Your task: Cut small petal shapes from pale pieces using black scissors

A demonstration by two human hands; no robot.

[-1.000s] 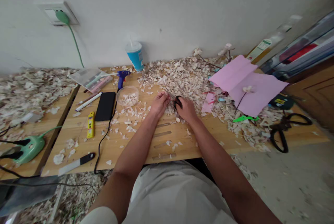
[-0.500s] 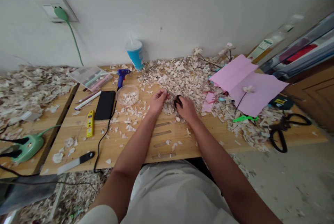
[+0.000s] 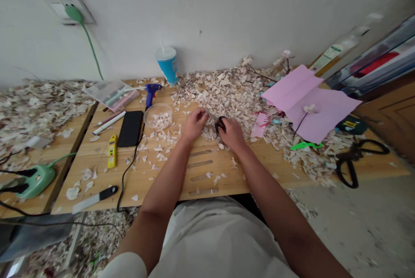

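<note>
My right hand (image 3: 231, 133) is closed round the black handles of a pair of scissors (image 3: 221, 125), whose blades point left toward my other hand. My left hand (image 3: 195, 124) is pinched just left of the blades; whatever sits between its fingertips is too small to make out. Both hands are over the front edge of a heap of pale, dry flakes (image 3: 223, 85). To the left of my left hand stands a clear round bowl (image 3: 158, 116) with pale flakes in it.
Left of the bowl are a blue glue gun (image 3: 151, 94), a black phone (image 3: 130, 129), a yellow box (image 3: 112, 151) and a scraper (image 3: 95, 199). A blue cup (image 3: 167, 66) stands by the wall. Pink paper (image 3: 311, 107) and large black-handled shears (image 3: 352, 157) lie to the right.
My left hand has shifted very slightly left, a little farther from the scissors. My right hand keeps its grip on the scissors, and the view has tilted slightly.
</note>
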